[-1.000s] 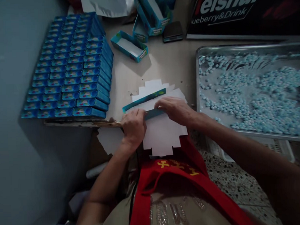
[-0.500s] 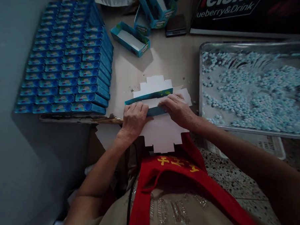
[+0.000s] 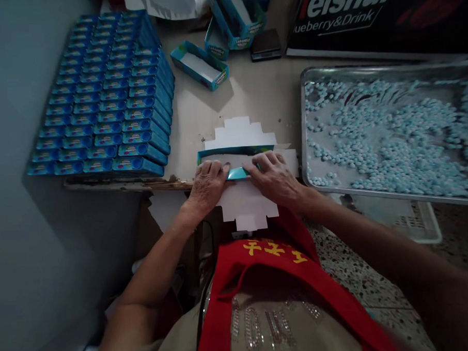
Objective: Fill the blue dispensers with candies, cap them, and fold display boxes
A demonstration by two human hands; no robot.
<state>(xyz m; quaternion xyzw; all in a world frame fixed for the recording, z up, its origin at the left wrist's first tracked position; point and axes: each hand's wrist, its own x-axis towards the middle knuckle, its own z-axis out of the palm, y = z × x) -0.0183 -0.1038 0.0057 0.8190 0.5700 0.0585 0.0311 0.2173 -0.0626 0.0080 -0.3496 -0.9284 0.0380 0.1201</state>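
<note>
Looks like the folding step to me: half-folded box blank point(image 3: 239, 161) mid-frame, overhanging the surface point(image 3: 259, 97). Left hand point(image 3: 208, 184) and right hand point(image 3: 272, 177) both have a closed, pinching grip on its near turquoise wall point(image 3: 237, 174). Next move probably calls for even pressure.

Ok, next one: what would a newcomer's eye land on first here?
The tall block of stacked blue boxes on the left, and the metal tray of pale blue and white pieces on the right. Between them, at the table's near edge, the left hand and right hand hold a white-and-teal card, just beyond a bright red apron.
</note>
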